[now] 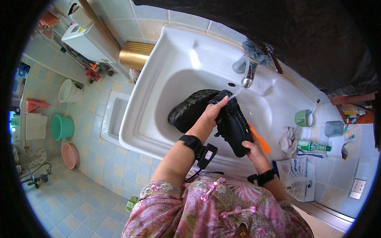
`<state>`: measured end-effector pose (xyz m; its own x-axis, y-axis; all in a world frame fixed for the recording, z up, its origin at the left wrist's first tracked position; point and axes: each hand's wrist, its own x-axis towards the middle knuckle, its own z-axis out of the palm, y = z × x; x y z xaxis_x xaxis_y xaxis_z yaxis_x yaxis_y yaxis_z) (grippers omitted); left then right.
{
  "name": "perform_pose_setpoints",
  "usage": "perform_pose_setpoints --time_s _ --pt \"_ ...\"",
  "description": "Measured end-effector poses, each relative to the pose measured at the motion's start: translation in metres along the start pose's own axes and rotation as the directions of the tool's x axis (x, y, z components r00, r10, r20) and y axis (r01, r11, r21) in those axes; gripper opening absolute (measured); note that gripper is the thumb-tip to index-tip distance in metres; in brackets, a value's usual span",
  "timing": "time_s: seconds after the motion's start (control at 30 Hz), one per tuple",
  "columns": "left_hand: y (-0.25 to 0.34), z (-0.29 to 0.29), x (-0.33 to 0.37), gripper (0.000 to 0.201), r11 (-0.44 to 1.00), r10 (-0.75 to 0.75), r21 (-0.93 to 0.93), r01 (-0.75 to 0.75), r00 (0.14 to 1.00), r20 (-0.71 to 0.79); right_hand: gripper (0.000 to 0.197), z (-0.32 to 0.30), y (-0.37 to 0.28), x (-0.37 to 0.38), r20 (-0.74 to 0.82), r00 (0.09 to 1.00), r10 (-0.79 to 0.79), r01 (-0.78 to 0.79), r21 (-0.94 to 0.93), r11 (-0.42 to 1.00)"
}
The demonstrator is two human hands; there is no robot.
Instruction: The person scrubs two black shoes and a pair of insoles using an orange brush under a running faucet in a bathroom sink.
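Shoe (pixel 234 125), black, sits over the white sink (pixel 158 91) basin w/ its toe end up under the tap (pixel 248 77), water stream hitting near the top. Your left hand (pixel 214 111) is closed round the upper end; right hand (pixel 254 150) is wrapped on the lower end, w/ an orange brush (pixel 260 142) showing just behind it — can't tell if those fingers also grip the brush. A 2nd black shoe (pixel 190 109) lies in the basin, touching the first on its left. Keep the shoe tilted so water runs down its length & off into the basin, not onto your sleeve. Hold both ends firm; wet fabric prob slips. Turn it slowly under the stream so every side gets rinsed.
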<state>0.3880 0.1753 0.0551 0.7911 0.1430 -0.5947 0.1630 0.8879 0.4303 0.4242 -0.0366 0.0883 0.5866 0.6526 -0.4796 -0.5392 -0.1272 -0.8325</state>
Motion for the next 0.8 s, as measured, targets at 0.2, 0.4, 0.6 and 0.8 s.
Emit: perform_pose_setpoints --time_s 0.2,0.4,0.6,0.8 --pt "-0.004 0.0 0.001 0.046 0.999 0.01 -0.031 -0.012 0.998 -0.06 0.083 0.001 -0.005 0.002 0.03 0.999 -0.029 0.03 -0.029 0.999" --pt "0.012 0.018 -0.026 0.059 0.961 0.018 0.277 0.021 0.99 -0.139 0.077 -0.006 -0.001 -0.001 -0.006 1.0 -0.009 0.009 0.073 0.997" --pt "-0.001 0.007 -0.008 0.059 0.919 0.083 0.392 -0.035 0.991 -0.106 0.065 -0.012 0.01 -0.002 -0.036 0.996 0.081 -0.071 0.226 0.972" --pt "-0.005 0.014 -0.003 0.049 0.99 0.093 0.114 -0.083 0.991 -0.092 0.067 -0.015 0.013 0.0 -0.058 0.998 0.036 -0.023 0.215 0.976"
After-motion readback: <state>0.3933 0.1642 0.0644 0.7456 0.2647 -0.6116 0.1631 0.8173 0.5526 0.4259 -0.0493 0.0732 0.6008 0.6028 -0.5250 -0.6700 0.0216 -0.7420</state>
